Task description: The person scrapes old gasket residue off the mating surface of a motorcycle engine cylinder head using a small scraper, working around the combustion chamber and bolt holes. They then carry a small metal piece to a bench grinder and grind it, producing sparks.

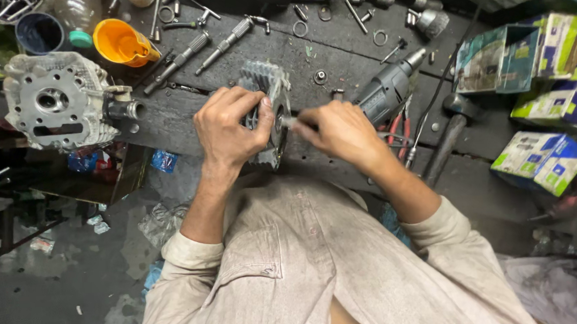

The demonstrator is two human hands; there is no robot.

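The left hand (230,129) hides much of the finned part (272,89) — the slim tool (291,122) is perhaps blurred.

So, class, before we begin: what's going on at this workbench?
A person works on a finned metal engine part stood on edge on the dark bench. The left hand grips it, while the right hand presses a slim metal tool against its face. A second engine casting sits to the left, an orange funnel behind, and an electric drill lies just past the right hand.

An orange funnel (119,42) lies beside a grey cylinder head (58,101); an electric drill (391,90) rests near green-and-blue cartons (543,160).
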